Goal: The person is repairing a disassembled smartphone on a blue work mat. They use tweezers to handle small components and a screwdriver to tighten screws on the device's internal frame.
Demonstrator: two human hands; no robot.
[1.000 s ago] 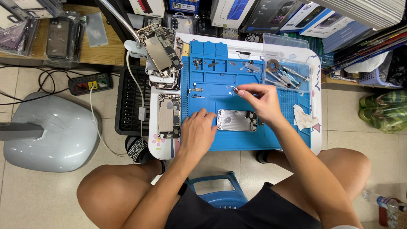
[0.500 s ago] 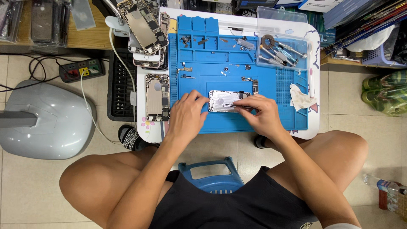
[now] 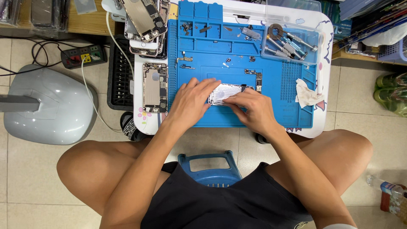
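At the far left of the floor sits a pale grey rounded plastic base, with a black power strip just behind it. Beside these, on the white tabletop, an opened silver phone shell lies with its insides up, just left of the blue silicone repair mat.

On that mat, near its front edge, lies the small silver-white phone body, its long axis running left to right. The left hand rests flat against its left end, fingers spread and laid over the near corner, pressing rather than pinching. The right hand comes in from the right and front, fingertips drawn together on the lower edge of the phone body; whether they pinch a small part or tool there cannot be told. The phone body lies between the two hands, just ahead of both, each about equally close.

Further right, a crumpled white cloth lies on the mat, and behind it a clear plastic tray of metal screwdrivers.
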